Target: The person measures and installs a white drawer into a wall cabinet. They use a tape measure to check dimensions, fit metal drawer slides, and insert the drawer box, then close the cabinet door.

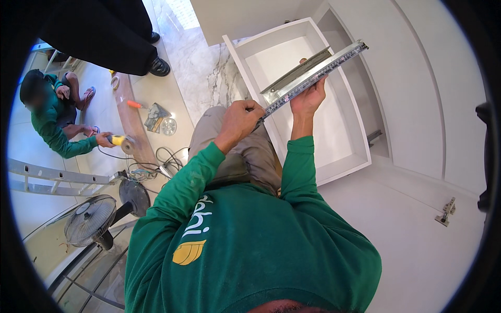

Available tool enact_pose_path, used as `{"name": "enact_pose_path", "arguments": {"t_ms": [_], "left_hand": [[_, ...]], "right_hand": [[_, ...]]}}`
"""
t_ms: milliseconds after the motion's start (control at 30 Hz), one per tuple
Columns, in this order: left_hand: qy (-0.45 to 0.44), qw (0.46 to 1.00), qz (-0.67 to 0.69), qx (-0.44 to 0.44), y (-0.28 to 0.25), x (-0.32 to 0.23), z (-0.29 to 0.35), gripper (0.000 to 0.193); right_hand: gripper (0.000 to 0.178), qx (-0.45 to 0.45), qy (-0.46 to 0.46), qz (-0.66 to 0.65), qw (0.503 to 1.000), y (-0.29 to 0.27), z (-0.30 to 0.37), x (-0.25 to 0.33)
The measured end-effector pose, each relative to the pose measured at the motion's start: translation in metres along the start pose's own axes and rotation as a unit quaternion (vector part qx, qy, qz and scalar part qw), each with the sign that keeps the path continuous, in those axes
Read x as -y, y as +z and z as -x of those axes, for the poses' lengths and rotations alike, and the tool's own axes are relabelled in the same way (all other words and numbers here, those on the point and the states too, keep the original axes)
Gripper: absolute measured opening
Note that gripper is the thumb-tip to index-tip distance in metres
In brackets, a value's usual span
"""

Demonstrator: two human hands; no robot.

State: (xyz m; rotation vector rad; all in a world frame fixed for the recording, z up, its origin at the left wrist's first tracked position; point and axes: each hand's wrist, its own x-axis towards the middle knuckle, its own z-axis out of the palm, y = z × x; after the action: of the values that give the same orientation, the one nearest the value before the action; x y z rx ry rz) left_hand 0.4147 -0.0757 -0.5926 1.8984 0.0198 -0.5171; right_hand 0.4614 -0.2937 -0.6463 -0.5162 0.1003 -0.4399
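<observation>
Both hands hold a long metal drawer slide (313, 73) above an open white drawer (355, 156). The left hand (241, 119) is fisted around the slide's near end, fingers curled tight on it. The right hand (309, 98) grips the slide further along from below, fingers wrapped up around its edge, with the far end of the slide slanting up and away over the drawer. The slide has two parts: a ball-bearing strip and a broader pale channel beside it. Both forearms are in green sleeves (297, 167). The drawer stands pulled out of a white cabinet (417, 104); a small metal hinge (445, 212) lies on the white panel to the right. On the floor to the left a second person (49, 112) in green sits holding a yellow power tool (119, 140) against a wooden board (133, 122), with cables, a disc and a tape roll (115, 82) nearby. A fan (90, 220) and a ladder (57, 177) stand lower left
</observation>
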Motion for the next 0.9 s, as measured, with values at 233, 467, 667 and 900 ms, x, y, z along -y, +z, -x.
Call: {"name": "enact_pose_path", "arguments": {"t_ms": [233, 467, 667, 900], "left_hand": [[-0.021, 0.999, 0.016, 0.020, -0.011, 0.012, 0.001, 0.022], [-0.019, 0.999, 0.020, 0.025, -0.009, 0.014, -0.001, 0.022], [-0.030, 0.999, 0.027, 0.028, -0.008, 0.012, -0.003, 0.023], [-0.026, 0.999, 0.015, 0.022, 0.000, 0.010, -0.008, 0.023]], "right_hand": [[0.052, 0.005, -0.010, 0.001, 1.000, -0.004, -0.004, 0.000], [0.052, 0.005, -0.008, -0.017, 1.000, -0.005, -0.004, 0.001], [0.052, -0.003, -0.006, -0.017, 1.000, -0.003, -0.002, 0.002], [0.053, -0.011, -0.006, 0.004, 1.000, -0.002, 0.001, 0.002]]}}
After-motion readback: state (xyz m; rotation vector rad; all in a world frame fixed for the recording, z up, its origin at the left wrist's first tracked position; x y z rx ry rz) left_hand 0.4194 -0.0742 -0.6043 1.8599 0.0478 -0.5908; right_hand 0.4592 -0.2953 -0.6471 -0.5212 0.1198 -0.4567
